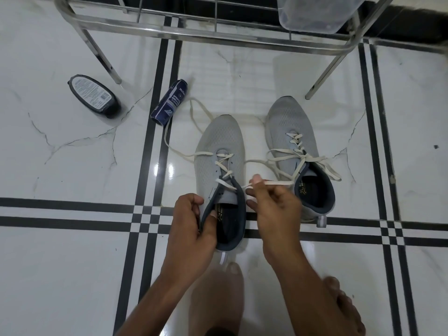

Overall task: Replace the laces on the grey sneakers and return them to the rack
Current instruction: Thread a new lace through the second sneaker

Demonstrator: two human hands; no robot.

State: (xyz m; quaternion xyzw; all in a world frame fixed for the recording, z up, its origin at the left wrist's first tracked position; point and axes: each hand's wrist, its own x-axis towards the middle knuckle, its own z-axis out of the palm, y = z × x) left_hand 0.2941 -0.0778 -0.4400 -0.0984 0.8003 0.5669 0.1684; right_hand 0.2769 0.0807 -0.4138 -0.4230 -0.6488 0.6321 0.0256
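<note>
On the white tiled floor (72, 263), both grey sneakers sat side by side, toes toward the steel rack (218, 32). Left sneaker (219, 151) was nearer the person, partly laced; right sneaker (291, 122) just beside it, laced higher up with loose ends draped over its collar. Left hand (194, 221) gripped the left sneaker's collar on its outer side, thumb inside the opening, fingers curled round the edge. Right hand (271, 202) pinched the white lace (278, 183) just beside that shoe's top eyelets; the lace ran taut from the eyelet to the fingers and past them toward the right sneaker. Its other end trailed loose across the floor in loops toward the blue spray can (169, 101), which lay on its side. Dark oval bottle (94, 95) lay further left, near a rack leg. Clear plastic tub (315, 13) sat on the rack. Bare feet visible at bottom edge, blurred.
</note>
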